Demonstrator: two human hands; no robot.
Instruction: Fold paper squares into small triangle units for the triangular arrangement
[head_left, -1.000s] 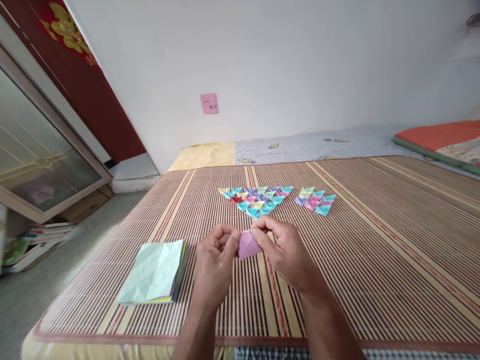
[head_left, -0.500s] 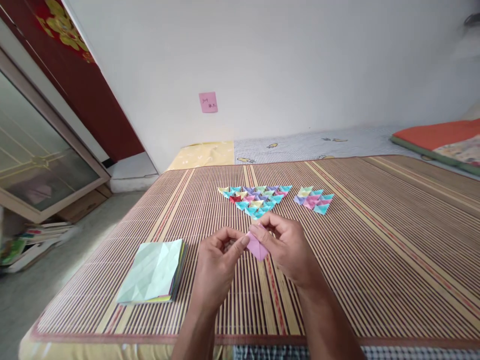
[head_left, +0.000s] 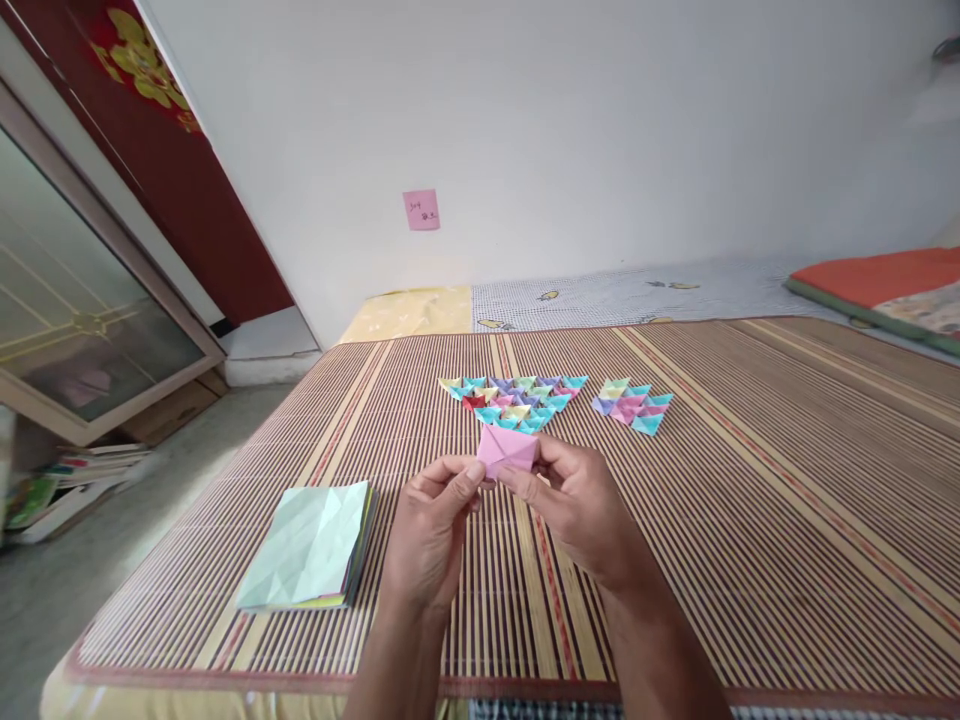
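A small folded piece of pink origami paper is held up above the striped mat, with crease lines meeting near its middle. My left hand pinches its lower left corner between thumb and fingers. On its right side, my right hand grips it, thumb across the lower edge and fingers behind. Just beyond the hands lies a triangular group of small folded paper boats in several colours. A smaller cluster of folded paper boats sits to its right.
A stack of paper sheets, pale green on top, lies on the mat at the left. A pink note is stuck on the wall. An orange folded quilt rests at the far right. A glass-paned door stands at the left.
The pink paper has turned from a pointed, corner-down position to a wider shape facing me, and sits slightly higher. Both hands have shifted their grip on it. The view has tilted slightly.
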